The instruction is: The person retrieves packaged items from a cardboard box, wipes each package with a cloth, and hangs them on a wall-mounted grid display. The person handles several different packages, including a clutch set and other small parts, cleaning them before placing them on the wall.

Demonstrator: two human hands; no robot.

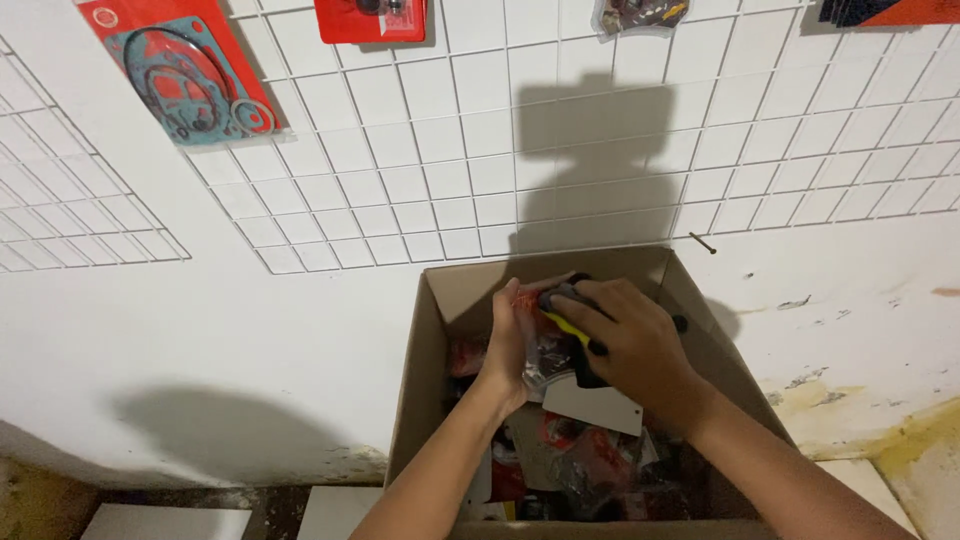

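Above the open brown cardboard box (430,330), the left hand (508,350) and right hand (625,340) both clasp a clear plastic parts packet (545,355).

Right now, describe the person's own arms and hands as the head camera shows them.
Both forearms rise from the bottom edge, bare: no sleeves, gloves, watch or bracelet are visible. The left hand and right hand are bare too, and no rings show on the fingers that are visible. Above the elbows the arms are out of frame.
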